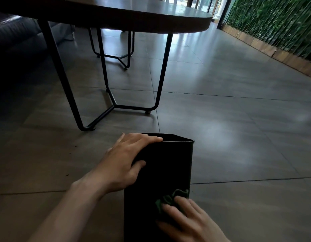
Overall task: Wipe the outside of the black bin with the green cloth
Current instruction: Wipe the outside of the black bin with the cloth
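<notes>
The black bin (166, 165) lies on its side on the floor at the bottom centre, its open rim pointing away from me. My left hand (124, 163) grips the bin's left side near the rim, fingers over the top face and thumb pressed on it. My right hand (188, 219) presses the crumpled green cloth (170, 198) flat against the bin's upper face near its right edge, close to me. Part of the cloth is hidden under my fingers.
A dark round table (133, 16) on thin black metal legs (161, 74) stands just beyond the bin. A second metal base (123, 58) sits further back. Grey floor tiles (238, 128) spread to the right. A green plant wall (277, 23) with a wooden base runs along the far right.
</notes>
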`<state>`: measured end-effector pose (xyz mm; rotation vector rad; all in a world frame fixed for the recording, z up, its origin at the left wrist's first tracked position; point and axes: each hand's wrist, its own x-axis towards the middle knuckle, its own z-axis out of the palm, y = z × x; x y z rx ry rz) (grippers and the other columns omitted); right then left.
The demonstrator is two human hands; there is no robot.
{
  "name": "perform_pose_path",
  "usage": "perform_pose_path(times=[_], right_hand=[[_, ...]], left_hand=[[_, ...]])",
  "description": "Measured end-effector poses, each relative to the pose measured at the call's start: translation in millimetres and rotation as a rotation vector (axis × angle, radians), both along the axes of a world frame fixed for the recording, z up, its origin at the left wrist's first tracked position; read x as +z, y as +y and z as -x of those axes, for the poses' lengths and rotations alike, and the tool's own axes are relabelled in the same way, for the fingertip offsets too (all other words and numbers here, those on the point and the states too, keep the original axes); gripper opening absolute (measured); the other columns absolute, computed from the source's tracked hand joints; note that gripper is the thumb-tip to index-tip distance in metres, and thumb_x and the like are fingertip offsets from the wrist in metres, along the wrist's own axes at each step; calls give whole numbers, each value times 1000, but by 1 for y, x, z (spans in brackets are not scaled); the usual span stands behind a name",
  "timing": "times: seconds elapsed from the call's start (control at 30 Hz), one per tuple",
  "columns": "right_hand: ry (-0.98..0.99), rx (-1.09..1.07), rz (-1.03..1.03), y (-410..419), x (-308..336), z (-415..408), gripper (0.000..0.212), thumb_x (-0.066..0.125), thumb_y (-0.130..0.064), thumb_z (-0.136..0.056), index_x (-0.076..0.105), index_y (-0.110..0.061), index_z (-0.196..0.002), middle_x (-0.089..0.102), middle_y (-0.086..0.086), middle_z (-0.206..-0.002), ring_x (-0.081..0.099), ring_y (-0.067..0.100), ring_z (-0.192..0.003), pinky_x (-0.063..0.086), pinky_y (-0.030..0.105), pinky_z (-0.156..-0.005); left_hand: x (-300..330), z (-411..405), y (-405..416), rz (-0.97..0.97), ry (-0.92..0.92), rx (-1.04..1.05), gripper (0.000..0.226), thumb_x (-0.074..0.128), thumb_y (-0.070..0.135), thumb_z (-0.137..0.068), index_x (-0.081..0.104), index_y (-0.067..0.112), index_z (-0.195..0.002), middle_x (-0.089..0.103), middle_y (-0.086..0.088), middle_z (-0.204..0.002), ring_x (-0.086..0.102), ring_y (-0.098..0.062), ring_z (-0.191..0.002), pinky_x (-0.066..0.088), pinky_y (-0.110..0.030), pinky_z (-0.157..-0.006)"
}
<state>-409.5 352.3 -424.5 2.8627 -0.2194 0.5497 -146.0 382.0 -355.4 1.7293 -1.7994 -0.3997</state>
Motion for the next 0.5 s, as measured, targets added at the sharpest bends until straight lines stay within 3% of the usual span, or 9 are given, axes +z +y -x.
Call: perform_pose_path(times=[0.07,0.17,0.23,0.3,0.37,0.43,0.5], right_hand=[[-76,-70,-191,-8,13,10,18,75,-19,-90,74,-24,-106,71,5,-104,67,26,-85,56,31,-81],[-356,-390,-741,-36,54,22,35,80,-12,-70,76,-29,-100,73,-4,-96,71,15,-85,57,28,-74],[-549,-635,-1231,-59,79,26,23,74,-10,-82,75,-32,-90,76,-1,-83,74,15,-74,58,25,-61],[-726,-720,-1714,-81,91,36,9,69,-24,-89,75,-25,-81,74,6,-73,72,17,-59,56,25,-47],[-826,-658,-2060,-102,95,44,31,65,-44,-90,75,-16,-80,71,6,-65,70,17,-51,57,26,-43],[-833,-614,-2101,-119,92,44,46,65,-56,-85,77,-12,-91,74,8,-69,74,20,-58,59,28,-49],[-695,-659,-1908,-133,82,37,56,77,-54,-71,71,-16,-111,79,11,-83,78,23,-71,61,29,-55]], left_hand=[[0,-3,1,-7,22,4,76,67,13,-82,40,51,-142,46,32,-137,36,1,-138,29,-52,-119],[0,-14,3,-28,88,40,75,71,10,-80,46,52,-137,53,26,-133,46,-3,-130,40,-45,-112],[0,-25,6,-53,131,68,75,74,6,-78,50,54,-131,57,20,-127,52,-5,-123,45,-41,-106],[0,-34,10,-70,164,88,74,74,1,-75,53,52,-125,62,16,-120,58,-7,-116,49,-43,-100],[1,-42,16,-73,195,99,71,73,-4,-73,56,47,-120,65,14,-115,61,-9,-112,51,-46,-96],[1,-47,21,-72,218,104,66,70,-7,-72,57,42,-115,66,12,-112,62,-11,-110,51,-47,-94],[2,-49,25,-70,244,105,60,63,-5,-68,57,37,-111,67,11,-114,62,-13,-112,50,-50,-95]])
